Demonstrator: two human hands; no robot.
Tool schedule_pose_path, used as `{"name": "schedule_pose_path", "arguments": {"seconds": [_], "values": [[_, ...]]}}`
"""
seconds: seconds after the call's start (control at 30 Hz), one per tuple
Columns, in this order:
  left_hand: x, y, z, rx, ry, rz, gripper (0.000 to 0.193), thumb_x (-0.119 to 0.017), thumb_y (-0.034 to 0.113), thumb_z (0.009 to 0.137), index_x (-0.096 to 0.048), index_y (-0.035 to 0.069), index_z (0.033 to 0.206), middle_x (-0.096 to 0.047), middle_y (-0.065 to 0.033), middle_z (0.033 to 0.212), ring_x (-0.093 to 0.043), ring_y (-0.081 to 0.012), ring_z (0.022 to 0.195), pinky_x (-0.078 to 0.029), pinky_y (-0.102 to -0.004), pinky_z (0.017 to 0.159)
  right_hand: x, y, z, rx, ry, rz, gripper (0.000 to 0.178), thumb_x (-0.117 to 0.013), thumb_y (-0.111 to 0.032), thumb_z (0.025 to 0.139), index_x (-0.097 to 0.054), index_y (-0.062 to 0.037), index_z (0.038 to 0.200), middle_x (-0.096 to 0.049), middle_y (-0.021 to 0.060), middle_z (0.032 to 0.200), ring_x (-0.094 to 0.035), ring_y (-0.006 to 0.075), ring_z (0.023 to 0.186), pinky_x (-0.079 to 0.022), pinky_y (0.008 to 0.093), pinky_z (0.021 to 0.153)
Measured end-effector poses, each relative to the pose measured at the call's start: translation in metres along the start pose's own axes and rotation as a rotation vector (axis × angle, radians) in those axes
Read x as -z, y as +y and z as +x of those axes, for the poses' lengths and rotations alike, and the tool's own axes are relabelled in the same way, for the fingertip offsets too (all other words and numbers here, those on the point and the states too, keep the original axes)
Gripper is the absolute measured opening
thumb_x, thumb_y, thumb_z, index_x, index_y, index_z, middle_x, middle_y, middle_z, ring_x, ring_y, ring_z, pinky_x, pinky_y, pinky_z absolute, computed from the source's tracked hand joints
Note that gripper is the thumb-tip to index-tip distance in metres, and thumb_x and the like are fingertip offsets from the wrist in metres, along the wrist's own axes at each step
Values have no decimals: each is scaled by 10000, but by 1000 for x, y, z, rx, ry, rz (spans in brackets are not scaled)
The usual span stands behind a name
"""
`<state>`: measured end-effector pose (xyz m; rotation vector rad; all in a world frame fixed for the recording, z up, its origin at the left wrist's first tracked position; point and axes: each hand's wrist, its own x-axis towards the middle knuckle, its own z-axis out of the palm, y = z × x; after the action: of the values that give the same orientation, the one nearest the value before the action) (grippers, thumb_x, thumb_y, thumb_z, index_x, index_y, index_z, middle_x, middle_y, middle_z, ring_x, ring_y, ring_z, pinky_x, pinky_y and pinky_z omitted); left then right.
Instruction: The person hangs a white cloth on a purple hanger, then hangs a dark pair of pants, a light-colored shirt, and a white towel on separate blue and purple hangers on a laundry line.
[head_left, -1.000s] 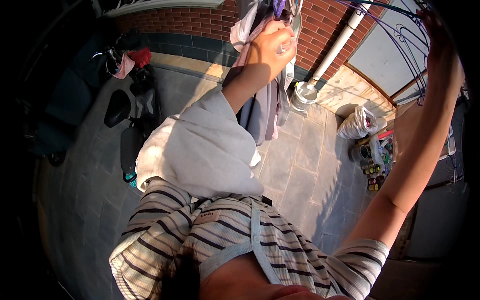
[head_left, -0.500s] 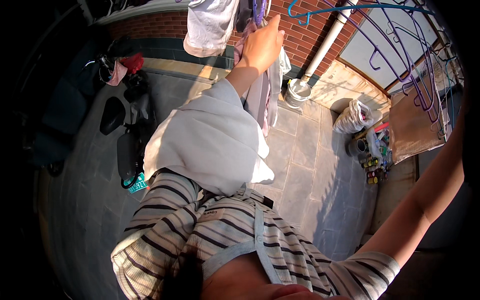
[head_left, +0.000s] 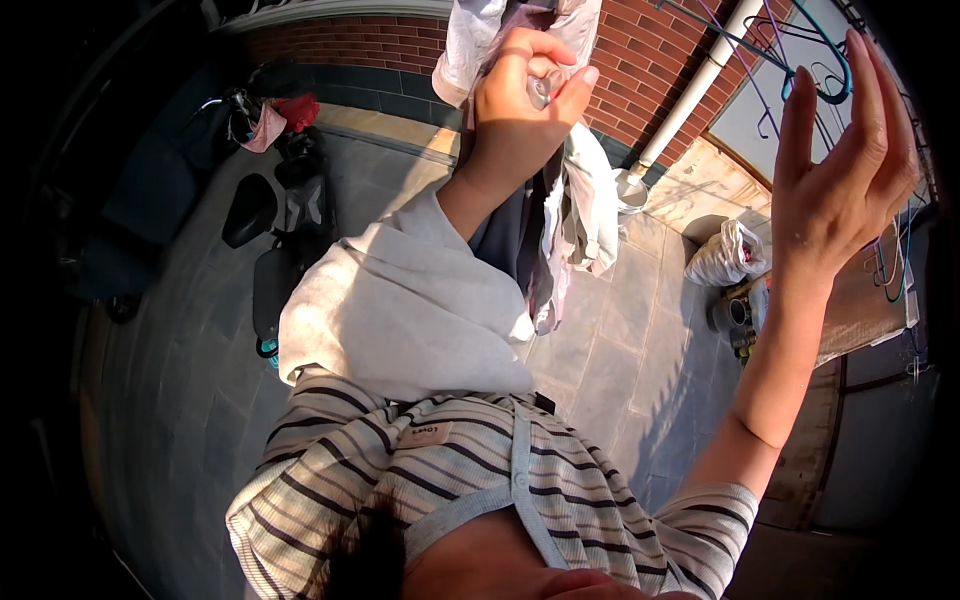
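My left hand [head_left: 528, 112] is raised at the upper middle, its fingers curled around a small shiny grey thing [head_left: 541, 91] too small to name. Over my left forearm lies a pale grey-white garment [head_left: 400, 310]. Close behind the hand hang several clothes, among them a white garment [head_left: 590, 195] and a dark one [head_left: 505, 225]; what holds them up is out of view. At the upper right my right hand [head_left: 848, 190] is open, fingers stretched and spread. A teal hanger [head_left: 835, 90] shows between its thumb and fingers; whether they touch cannot be seen.
Purple and teal hangers [head_left: 765, 118] hang at the upper right. Below them stand a white sack [head_left: 722, 258] and a cardboard piece [head_left: 865, 315]. A white bucket [head_left: 630, 190] sits under the drainpipe [head_left: 697, 85]. A black scooter [head_left: 300, 205] is parked left, before a brick wall [head_left: 350, 50].
My right hand has come into view beside the hangers, its forearm swinging inward. My left hand has turned and its fingers curled. The hangers and hanging clothes appear shifted as the view moved.
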<state>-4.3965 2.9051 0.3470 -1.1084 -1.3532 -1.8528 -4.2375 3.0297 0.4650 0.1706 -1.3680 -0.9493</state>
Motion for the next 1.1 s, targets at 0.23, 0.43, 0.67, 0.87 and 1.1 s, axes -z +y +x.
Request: {"name": "schedule_pose_path", "arguments": {"seconds": [0.23,0.43,0.67,0.87,1.1], "values": [[22,-7,9,55,25,0,200,-624,71,821,-520,27,986,-623,-83,798,-594,-140,752,-457,-265,697,-29,-117,9,-621,-384,896,454,-622,-269,852,-495,18,1180,-602,185,1000,-591,224,884,-468,339,779],[24,-11,12,69,-81,-63,177,-556,76,869,-538,24,1037,-632,-89,881,-596,-121,809,-458,-252,706,-68,-130,17,-1116,-474,1193,460,-628,-228,832,-489,-25,1221,-570,252,1020,-572,329,963,-450,389,838],[25,-31,29,155,-230,-56,350,-560,151,877,-535,91,1220,-667,-126,966,-649,-196,881,-484,-300,753,-69,-103,-6,-1103,-438,1548,229,-635,-240,851,-643,-12,832,-528,-20,797,-488,49,704,-380,202,643],[-3,-33,32,130,-307,-287,243,-596,187,868,-628,59,1073,-679,-104,899,-652,-155,849,-484,-281,753,-53,-81,-7,-1026,-595,1434,273,-594,-277,896,-646,-10,880,-561,-2,820,-520,61,781,-386,198,699],[-2,-27,31,292,-404,-469,142,-623,161,836,-627,26,880,-661,-60,809,-616,-129,769,-471,-272,743,-48,-72,-18,-1142,-639,1565,274,-557,-267,920,-649,-26,1013,-629,7,909,-553,77,868,-418,227,793]]}}
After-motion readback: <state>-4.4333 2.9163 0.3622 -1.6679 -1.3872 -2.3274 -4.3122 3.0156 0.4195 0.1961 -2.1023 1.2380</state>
